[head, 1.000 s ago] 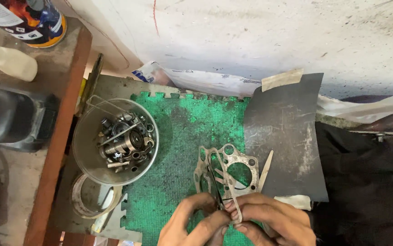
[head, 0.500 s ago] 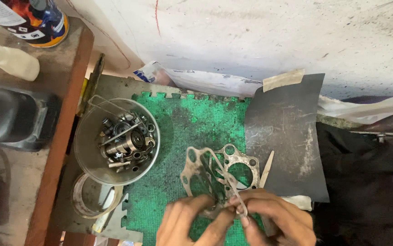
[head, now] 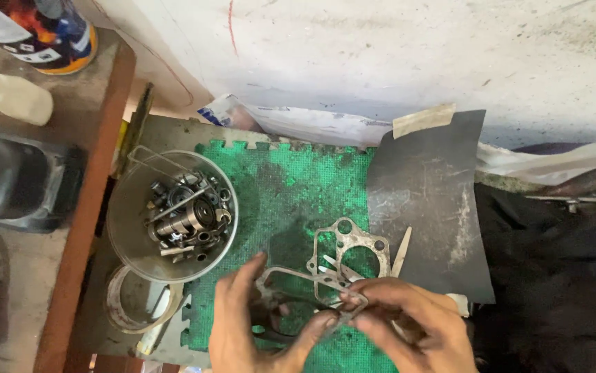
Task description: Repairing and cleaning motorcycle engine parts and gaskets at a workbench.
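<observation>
Left hand [head: 253, 324] and right hand [head: 408, 321], wrists cut off, pinch a thin gasket [head: 298, 284], partly hiding it.

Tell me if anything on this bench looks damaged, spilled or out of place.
The green mat is stained dark and worn in patches. The dark sheet beside it is scuffed pale. Both hands hold a thin gasket; nothing looks spilled.

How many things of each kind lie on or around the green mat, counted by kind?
Thin metal gaskets: 2, one held by the left hand and right hand, one flat on the green mat
Round bowls: 2, a grey bowl of metal parts and a smaller empty ring dish
Mats: 2, green mat and dark sheet
Total: 6
</observation>
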